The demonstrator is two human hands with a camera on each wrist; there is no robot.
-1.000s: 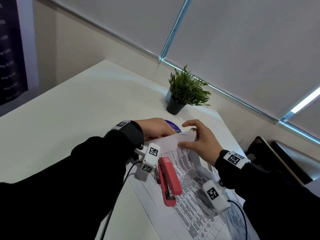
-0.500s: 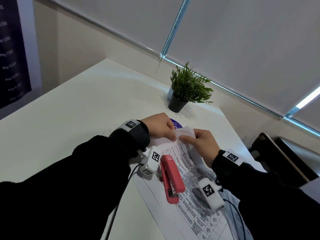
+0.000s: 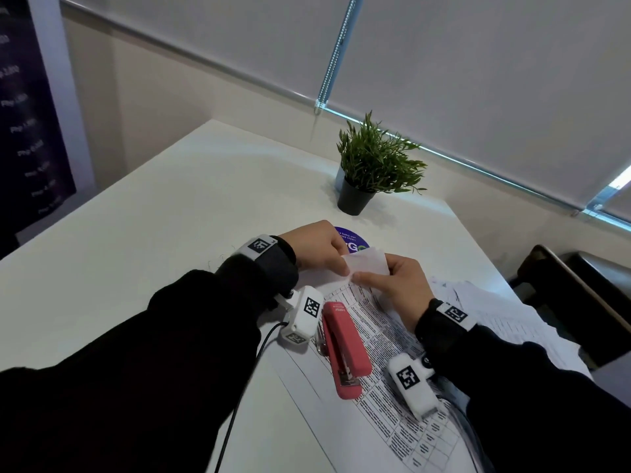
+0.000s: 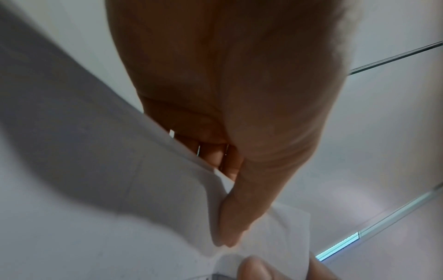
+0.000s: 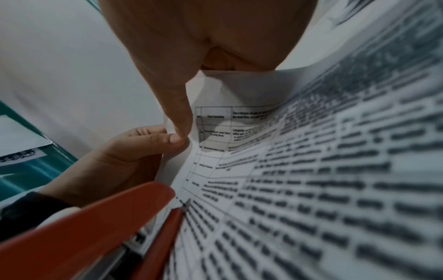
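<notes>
A printed sheet with a table of text [image 3: 379, 332] lies on the white table [image 3: 170, 216], its far corner [image 3: 367, 259] lifted and bent back. My left hand [image 3: 317, 247] pinches that corner from the left, thumb against fingers [image 4: 230, 223]. My right hand [image 3: 392, 281] pinches the same corner from the right, thumb tip [image 5: 178, 132] on the paper [image 5: 215, 106]. A red stapler [image 3: 343, 349] lies on the sheet just behind my left wrist, also low in the right wrist view as the stapler [image 5: 84, 227].
A small potted plant [image 3: 372, 169] stands at the table's far edge near the window blinds. A round purple sticker [image 3: 351, 238] shows beyond my hands. More printed sheets [image 3: 495, 312] lie to the right, near a dark chair [image 3: 580, 302].
My right hand went from lying flat on the folded corner to pinching it. Both hands have drawn together on the corner, which now stands up off the table.
</notes>
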